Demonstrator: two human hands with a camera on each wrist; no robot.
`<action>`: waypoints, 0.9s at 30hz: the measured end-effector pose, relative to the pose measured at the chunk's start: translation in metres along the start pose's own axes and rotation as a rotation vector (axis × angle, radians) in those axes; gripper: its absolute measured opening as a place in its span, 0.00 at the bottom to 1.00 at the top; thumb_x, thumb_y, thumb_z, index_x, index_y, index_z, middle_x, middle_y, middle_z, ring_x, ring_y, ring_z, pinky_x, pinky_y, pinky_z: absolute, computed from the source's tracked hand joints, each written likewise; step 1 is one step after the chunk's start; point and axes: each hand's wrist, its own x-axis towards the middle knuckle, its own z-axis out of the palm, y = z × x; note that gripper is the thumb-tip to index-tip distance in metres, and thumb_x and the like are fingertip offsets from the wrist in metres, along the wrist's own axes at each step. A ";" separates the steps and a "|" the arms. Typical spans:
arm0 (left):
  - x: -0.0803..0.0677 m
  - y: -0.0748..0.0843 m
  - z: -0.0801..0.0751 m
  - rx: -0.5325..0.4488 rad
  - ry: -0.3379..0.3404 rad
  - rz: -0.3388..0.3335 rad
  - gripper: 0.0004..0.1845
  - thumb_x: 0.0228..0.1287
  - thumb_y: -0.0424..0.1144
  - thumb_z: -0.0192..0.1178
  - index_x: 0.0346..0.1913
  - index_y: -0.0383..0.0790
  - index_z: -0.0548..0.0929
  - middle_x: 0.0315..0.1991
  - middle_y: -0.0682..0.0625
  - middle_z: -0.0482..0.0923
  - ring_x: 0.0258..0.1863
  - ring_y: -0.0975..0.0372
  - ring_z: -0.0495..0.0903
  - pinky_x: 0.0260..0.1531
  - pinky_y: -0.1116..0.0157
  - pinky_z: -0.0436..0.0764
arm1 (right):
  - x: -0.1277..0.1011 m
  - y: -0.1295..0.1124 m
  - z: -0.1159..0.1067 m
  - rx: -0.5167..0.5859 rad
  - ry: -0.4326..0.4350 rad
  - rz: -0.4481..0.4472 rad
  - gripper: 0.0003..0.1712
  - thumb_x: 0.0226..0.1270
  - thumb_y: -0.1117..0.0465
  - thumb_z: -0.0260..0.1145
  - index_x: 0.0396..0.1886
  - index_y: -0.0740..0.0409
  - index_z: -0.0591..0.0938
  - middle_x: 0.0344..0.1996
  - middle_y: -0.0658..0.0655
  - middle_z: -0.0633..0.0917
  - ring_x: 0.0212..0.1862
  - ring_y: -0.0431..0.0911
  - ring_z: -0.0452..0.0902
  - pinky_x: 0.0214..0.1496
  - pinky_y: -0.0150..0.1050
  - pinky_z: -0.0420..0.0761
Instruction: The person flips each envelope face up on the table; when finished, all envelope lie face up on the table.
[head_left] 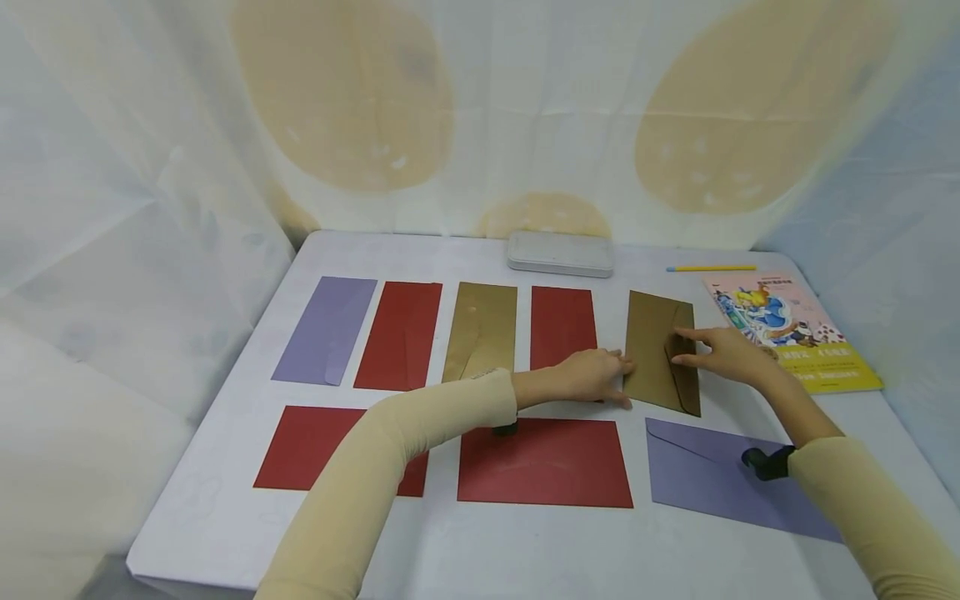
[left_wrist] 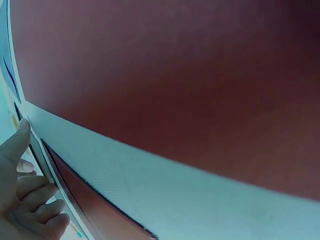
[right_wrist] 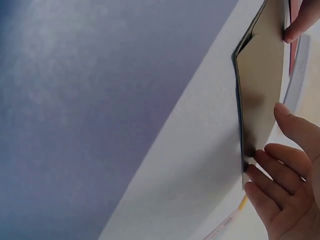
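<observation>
A gold envelope (head_left: 648, 350) lies on the table at the right of the back row, its pointed flap (head_left: 681, 367) along the right side. My left hand (head_left: 588, 377) reaches its left edge with the fingertips, the wrist passing over a red envelope (head_left: 562, 325). On the other side my right hand (head_left: 723, 354) touches the flap side, thumb and forefinger spread apart. In the right wrist view the fingertips of the right hand (right_wrist: 287, 185) meet the end of the gold envelope (right_wrist: 262, 75). The left hand (left_wrist: 30, 195) shows extended in the left wrist view.
More envelopes lie in two rows: purple (head_left: 326, 329), red (head_left: 400, 333) and gold (head_left: 480, 329) behind, red (head_left: 547, 467) and purple (head_left: 712, 475) in front. A grey case (head_left: 560, 254), a yellow pencil (head_left: 711, 268) and a picture book (head_left: 795, 329) are at the back and right.
</observation>
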 end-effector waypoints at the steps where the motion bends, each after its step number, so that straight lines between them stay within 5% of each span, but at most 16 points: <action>1: 0.000 0.001 0.001 0.000 -0.002 0.004 0.38 0.60 0.62 0.61 0.69 0.45 0.70 0.68 0.56 0.68 0.68 0.65 0.62 0.53 0.70 0.73 | 0.000 0.000 0.001 0.002 0.002 -0.001 0.38 0.64 0.49 0.67 0.65 0.70 0.70 0.59 0.78 0.70 0.56 0.75 0.69 0.48 0.63 0.74; 18: -0.006 0.003 0.005 -0.059 -0.003 0.119 0.41 0.60 0.60 0.62 0.71 0.42 0.66 0.70 0.53 0.65 0.69 0.65 0.60 0.62 0.73 0.62 | -0.006 0.003 0.005 0.019 0.019 0.009 0.40 0.63 0.48 0.68 0.66 0.69 0.68 0.61 0.78 0.68 0.59 0.75 0.65 0.51 0.66 0.71; 27: -0.035 -0.024 0.008 -0.195 0.084 0.159 0.46 0.60 0.57 0.65 0.74 0.38 0.58 0.73 0.48 0.57 0.73 0.59 0.53 0.66 0.71 0.53 | -0.011 -0.003 0.007 0.089 0.070 -0.025 0.46 0.63 0.45 0.68 0.71 0.68 0.63 0.64 0.76 0.66 0.61 0.73 0.65 0.50 0.64 0.74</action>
